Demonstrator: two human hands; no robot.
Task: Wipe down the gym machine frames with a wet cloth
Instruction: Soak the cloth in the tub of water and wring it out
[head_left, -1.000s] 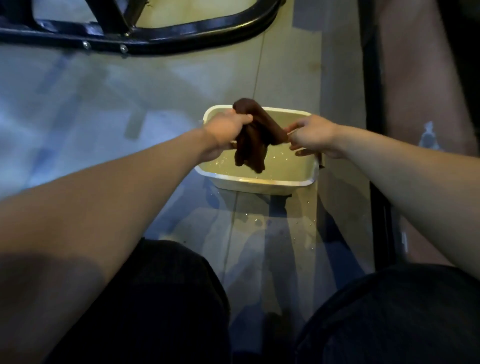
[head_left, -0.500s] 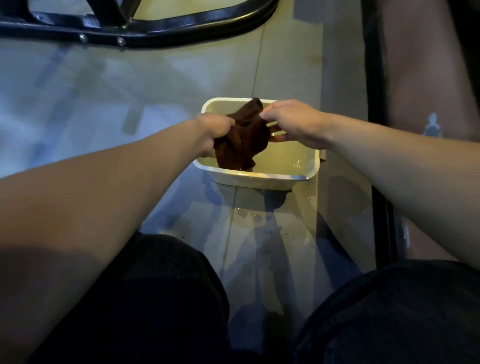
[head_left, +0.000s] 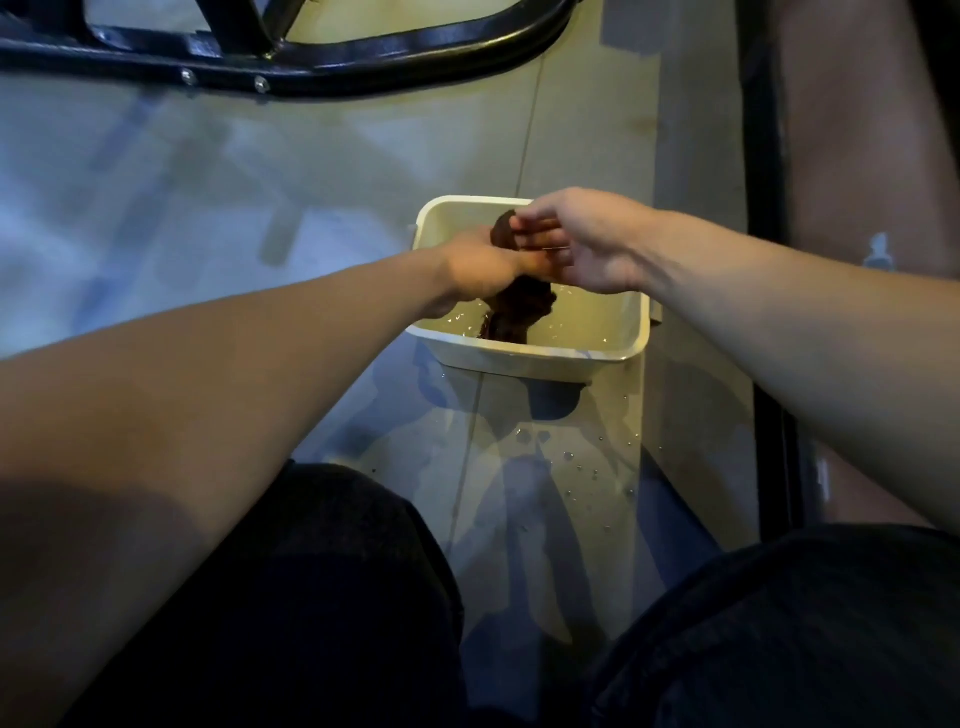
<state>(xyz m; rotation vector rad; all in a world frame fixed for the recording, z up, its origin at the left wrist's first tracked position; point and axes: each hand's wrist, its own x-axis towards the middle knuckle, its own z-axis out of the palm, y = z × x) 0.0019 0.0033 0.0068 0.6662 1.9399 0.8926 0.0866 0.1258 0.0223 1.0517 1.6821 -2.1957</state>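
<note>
- Head view: both hands over a cream plastic wash tub (head_left: 535, 358) on the floor; left hand (head_left: 480, 270) wrapped tight round a dark brown cloth (head_left: 519, 309), right hand (head_left: 582, 244) pinching the cloth's top end just above the left fist.
- Cloth's lower end hangs below the left grip, down to the water in the tub; bunched and rope-like, not spread.
- Step in hand, by my read: wringing / rinsing the cloth; no wiping under way at this moment.
- Grip: L fully closed on the cloth's middle; R fingers curled on the upper tip w/ thumb, a narrow pinch; the hands touch or nearly so.
- Black gym machine frame (head_left: 363, 49), a curved tube w/ bolts, lies well beyond the hands, past the tub; untouched.
- Water drops on the floor (head_left: 587, 467) on the near side of the tub, toward the knees.
- Next move prob. calls for: twist hands opposite ways to squeeze excess out over the tub; then open the cloth flat, carry it fwd to the frame tube; keep drips off the floor, slip risk.
</note>
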